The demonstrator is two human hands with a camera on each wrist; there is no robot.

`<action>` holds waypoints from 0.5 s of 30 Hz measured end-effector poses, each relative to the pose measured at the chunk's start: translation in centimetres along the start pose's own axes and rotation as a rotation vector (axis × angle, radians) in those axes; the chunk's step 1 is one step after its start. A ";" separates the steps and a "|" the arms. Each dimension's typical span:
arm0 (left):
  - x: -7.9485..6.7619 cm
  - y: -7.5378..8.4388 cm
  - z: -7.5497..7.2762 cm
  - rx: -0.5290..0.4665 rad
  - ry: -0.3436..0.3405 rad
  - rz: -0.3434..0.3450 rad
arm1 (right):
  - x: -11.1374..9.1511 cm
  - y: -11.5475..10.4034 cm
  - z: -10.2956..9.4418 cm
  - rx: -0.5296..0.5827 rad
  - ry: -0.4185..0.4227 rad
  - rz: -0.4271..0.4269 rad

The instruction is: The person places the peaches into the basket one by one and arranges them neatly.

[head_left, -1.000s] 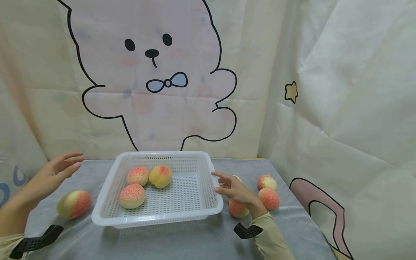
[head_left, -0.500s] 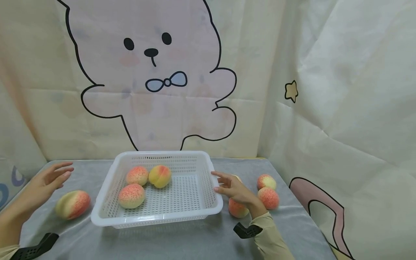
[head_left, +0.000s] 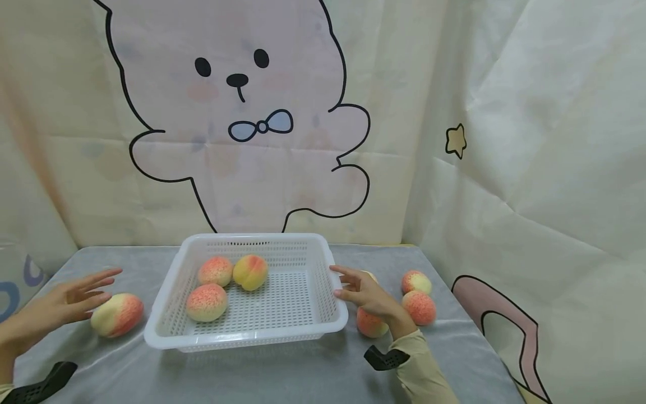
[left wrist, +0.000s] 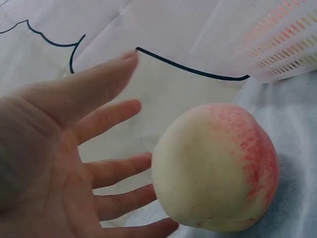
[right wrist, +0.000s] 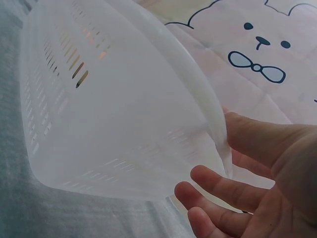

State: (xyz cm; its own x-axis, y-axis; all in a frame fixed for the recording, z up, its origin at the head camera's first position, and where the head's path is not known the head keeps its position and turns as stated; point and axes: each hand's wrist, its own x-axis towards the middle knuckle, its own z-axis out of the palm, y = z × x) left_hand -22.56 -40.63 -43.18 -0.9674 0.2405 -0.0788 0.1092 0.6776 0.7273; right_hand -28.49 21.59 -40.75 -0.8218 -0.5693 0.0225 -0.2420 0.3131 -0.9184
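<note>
A white perforated plastic basket stands mid-table, holding a yellow-orange peach and two speckled pink peaches. My right hand holds the basket's right rim; the right wrist view shows thumb and fingers on either side of the rim. To the left of the basket lies a larger pale peach with a red side. My left hand is just left of this peach, fingers spread and thumb apart. In the left wrist view its fingertips come up to the peach; contact is uncertain.
Several more peaches lie right of the basket: one partly under my right wrist, two farther right, and one mostly hidden behind my hand. A grey cloth covers the table. Printed curtains enclose the back and sides.
My left hand has first moved left, then come down beside the pale peach on the left. My right hand has stayed at the basket's rim, and the basket has not moved.
</note>
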 end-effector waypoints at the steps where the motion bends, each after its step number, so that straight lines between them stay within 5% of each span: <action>1: 0.1 -0.1 0.1 -0.002 -0.031 -0.001 | 0.0 0.0 0.0 -0.005 0.002 0.002; 5: 0.3 -0.3 0.4 0.039 -0.091 0.029 | 0.0 0.1 0.0 -0.024 0.005 0.004; 15: 0.3 -0.6 1.0 0.080 -0.101 0.025 | 0.0 -0.1 0.2 -0.009 0.012 0.009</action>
State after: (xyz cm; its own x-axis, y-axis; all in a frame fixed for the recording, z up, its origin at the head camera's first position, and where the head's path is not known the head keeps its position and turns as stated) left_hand -22.70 -40.23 -44.30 -0.9367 0.3243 -0.1322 0.1551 0.7226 0.6736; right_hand -28.33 21.41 -40.71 -0.8301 -0.5573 0.0192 -0.2395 0.3253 -0.9148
